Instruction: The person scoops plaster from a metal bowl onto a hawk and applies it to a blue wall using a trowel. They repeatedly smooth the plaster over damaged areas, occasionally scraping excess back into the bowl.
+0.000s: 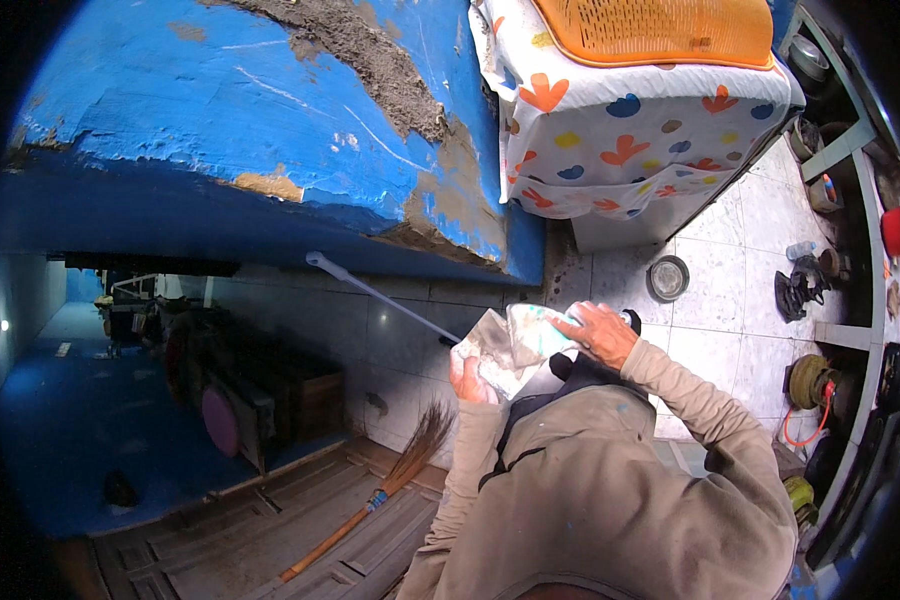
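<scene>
In front of my body I hold a crumpled whitish sheet [505,350] with pale green marks; whether it is cloth, paper or plastic I cannot tell. My left hand [470,380] is closed on its lower left edge. At its upper right, my right hand [605,335] grips it with bent fingers. A thin pale grey rod [390,300] with a looped end slants from the upper left down to the sheet near my left hand. Its lower end is hidden there, and I cannot tell if the hand touches it.
A blue wall [270,110] with broken plaster stands ahead. Right of it, a patterned cover [630,130] drapes a cabinet-like unit under an orange perforated basket [660,35]. A round pan [667,278] lies on the tiles. A broom [400,470] leans at a wooden door [240,540]. Shelves [838,148] line the right.
</scene>
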### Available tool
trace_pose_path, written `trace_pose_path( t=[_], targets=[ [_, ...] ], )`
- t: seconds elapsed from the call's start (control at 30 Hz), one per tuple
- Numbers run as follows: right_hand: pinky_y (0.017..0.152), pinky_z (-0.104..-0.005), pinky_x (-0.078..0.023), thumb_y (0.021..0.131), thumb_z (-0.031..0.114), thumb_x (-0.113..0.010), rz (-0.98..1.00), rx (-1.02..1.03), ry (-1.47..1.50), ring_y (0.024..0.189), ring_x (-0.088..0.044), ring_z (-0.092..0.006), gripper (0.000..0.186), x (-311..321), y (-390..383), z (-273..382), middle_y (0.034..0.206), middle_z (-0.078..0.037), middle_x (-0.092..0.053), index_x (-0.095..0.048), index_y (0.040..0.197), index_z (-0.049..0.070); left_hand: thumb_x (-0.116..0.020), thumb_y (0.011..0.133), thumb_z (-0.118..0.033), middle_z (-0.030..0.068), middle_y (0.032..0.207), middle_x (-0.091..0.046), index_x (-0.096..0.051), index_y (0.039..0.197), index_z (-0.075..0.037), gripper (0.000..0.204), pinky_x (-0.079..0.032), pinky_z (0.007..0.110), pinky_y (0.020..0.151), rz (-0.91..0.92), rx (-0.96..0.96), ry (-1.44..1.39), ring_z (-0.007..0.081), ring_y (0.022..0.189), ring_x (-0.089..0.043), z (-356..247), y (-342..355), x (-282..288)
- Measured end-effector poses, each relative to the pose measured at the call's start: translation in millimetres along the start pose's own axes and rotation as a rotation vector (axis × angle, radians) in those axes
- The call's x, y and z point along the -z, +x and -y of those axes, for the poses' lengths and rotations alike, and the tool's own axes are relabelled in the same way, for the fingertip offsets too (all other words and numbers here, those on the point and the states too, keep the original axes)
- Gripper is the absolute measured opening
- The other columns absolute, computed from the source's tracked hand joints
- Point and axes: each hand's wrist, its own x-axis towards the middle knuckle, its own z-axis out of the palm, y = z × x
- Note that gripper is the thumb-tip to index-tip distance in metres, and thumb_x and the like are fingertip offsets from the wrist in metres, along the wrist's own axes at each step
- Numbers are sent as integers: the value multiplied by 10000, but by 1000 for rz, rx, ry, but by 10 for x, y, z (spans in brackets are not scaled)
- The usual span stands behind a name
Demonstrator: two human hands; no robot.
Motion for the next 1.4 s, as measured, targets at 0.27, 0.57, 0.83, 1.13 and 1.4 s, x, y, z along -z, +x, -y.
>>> trace_pose_path(
  t=[0.27,0.57,0.83,1.13,1.4],
  targets=[
    [648,-362,-453,953,369,-547,27,-437,865,660,-589,-265,396,145,-91,-164,757,-124,-670,-654,945,-12,-455,843,-61,152,1161,-602,-519,1200,35,375,-493,380,938,104,107,-65,256,1043,-614,-152,20,234],
    [631,-300,-482,951,319,-556,348,-737,1330,647,-586,-123,359,-249,19,-416,727,-25,-655,-668,952,-22,-457,851,-70,152,1166,-610,-533,1204,49,380,-481,370,960,237,180,-167,252,1063,-610,-86,121,361],
    [862,-430,-449,949,318,-505,-175,-534,641,991,-575,-394,417,-561,744,-573,1052,-249,-570,-525,1348,201,-464,868,-105,114,1111,-617,-577,1142,28,325,-502,344,886,1,99,43,215,1018,-614,-36,-44,736],
    [849,-440,-436,926,331,-551,-174,-500,576,934,-569,-387,443,-1145,1048,-618,979,-200,-547,-523,1353,215,-514,840,-112,96,1058,-619,-572,1112,3,301,-488,330,860,-95,122,6,213,966,-610,93,-197,924],
    [883,-436,-437,932,313,-541,-310,-526,571,993,-578,-405,403,-931,1147,-763,1053,-257,-587,-562,1319,204,-529,819,-82,100,1065,-621,-575,1111,5,308,-489,331,881,-111,151,-32,216,985,-612,111,-56,1003]
  ],
)
